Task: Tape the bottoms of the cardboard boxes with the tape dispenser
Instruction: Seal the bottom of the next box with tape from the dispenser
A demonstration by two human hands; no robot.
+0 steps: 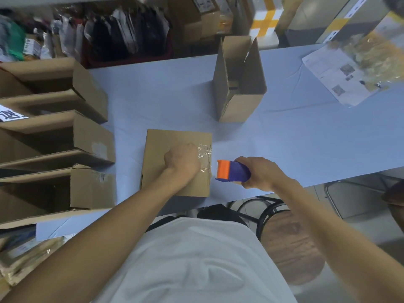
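A small cardboard box lies bottom up near the front edge of the blue table. Clear tape wrinkles over the box's right end. My left hand rests on the box top with its fingers curled under, pressing beside the tape. My right hand grips the blue and orange tape dispenser, which hovers just off the box's right edge, orange end toward the box.
A taller open box stands upright behind. Several open boxes are stacked at the table's left. A printed sheet and plastic bag lie far right. A wooden stool stands below the table edge.
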